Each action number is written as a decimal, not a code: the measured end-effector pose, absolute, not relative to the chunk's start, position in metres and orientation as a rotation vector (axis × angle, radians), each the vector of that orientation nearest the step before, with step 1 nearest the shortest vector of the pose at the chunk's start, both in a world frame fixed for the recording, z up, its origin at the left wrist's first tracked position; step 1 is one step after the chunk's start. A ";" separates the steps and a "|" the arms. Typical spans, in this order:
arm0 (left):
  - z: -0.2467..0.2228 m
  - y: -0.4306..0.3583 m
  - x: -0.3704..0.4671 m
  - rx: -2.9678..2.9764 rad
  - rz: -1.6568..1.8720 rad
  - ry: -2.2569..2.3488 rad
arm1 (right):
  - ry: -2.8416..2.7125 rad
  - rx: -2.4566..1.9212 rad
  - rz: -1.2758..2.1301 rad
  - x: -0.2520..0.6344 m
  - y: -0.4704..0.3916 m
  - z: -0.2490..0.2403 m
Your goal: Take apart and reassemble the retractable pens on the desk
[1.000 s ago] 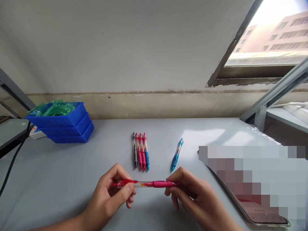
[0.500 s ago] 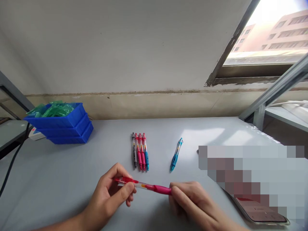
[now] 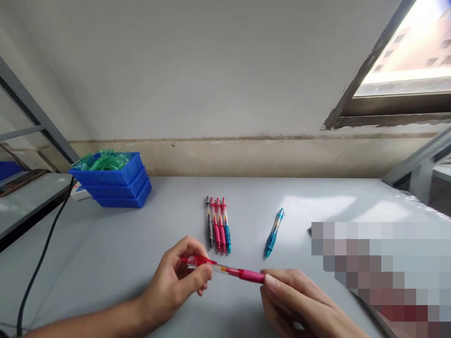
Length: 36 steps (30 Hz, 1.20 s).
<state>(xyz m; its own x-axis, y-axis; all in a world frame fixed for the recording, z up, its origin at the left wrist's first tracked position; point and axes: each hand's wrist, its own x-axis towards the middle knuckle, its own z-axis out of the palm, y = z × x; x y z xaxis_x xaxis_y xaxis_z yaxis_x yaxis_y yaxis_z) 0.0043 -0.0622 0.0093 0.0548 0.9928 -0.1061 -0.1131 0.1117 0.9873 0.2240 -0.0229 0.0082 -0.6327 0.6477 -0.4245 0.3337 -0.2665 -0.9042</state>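
A pink and clear pen (image 3: 229, 271) with a red clip lies almost level between my hands, low in the head view. My left hand (image 3: 185, 274) pinches its red clip end between thumb and fingers. At the other end, the thumb and fingers of my right hand (image 3: 296, 295) close on the pink grip, hiding the tip. Just beyond my hands, a close row holds a grey and black pen (image 3: 209, 223), two pink pens (image 3: 219, 225) and a blue pen with a red top (image 3: 226, 226). Off to their right lies a separate blue pen (image 3: 274, 234), slightly tilted.
Stacked blue trays (image 3: 112, 180) stand at the back left, with green plastic wrap (image 3: 109, 160) in the top one. A black cable (image 3: 45, 253) runs down the left side of the grey table (image 3: 169, 211). The right side is blurred by pixelation.
The view has swung left, so everything appears shifted right. Both hands keep hold of the pink pen, the right fingers slightly more spread around its grip end.
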 end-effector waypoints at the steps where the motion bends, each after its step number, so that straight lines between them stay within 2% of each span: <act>1: 0.008 -0.062 0.004 1.060 1.154 1.138 | -1.630 -1.204 2.114 0.223 -0.023 0.007; 4: 0.005 -0.059 0.004 1.038 1.194 1.118 | -1.502 -1.204 2.158 0.219 -0.024 0.005; 9: 0.011 -0.050 0.000 0.981 1.370 0.996 | -1.690 -1.135 2.020 0.213 -0.020 0.013; 13: 0.016 -0.041 -0.006 0.967 1.454 1.072 | -1.803 -1.061 1.925 0.213 -0.016 0.015; 20: 0.011 -0.038 -0.005 1.004 1.388 1.162 | -1.872 -1.051 1.835 0.213 -0.015 0.015; 36: 0.009 -0.037 -0.003 1.029 1.412 1.197 | -1.875 -1.057 1.869 0.211 -0.014 0.014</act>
